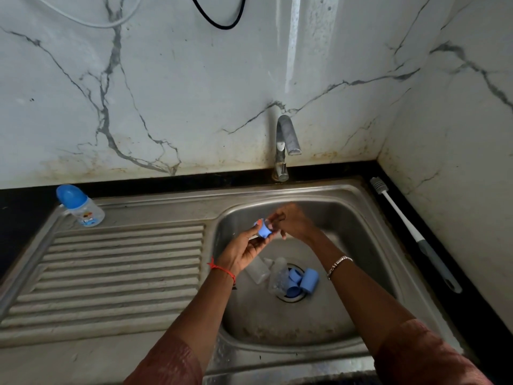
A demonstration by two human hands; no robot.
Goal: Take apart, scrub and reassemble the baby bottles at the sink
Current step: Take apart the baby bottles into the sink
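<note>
Over the stainless steel sink [319, 190], the left hand [244, 247] kept a small blue plastic bottle collar [263, 230] in its grip. Whether the right hand [294, 222] grasped it too could not be told. Clear bottle bodies [258, 269] and blue caps [308, 280] lay apart in the basin. One capped baby bottle [80, 207] stood whole on the drainer, so dismantling seemed partway and scrubbing not yet begun.

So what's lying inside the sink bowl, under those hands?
Two clear bottle bodies and several blue caps lie over the drain, covering most of it. The left hand, holding a blue collar, hides part of one bottle.
</note>
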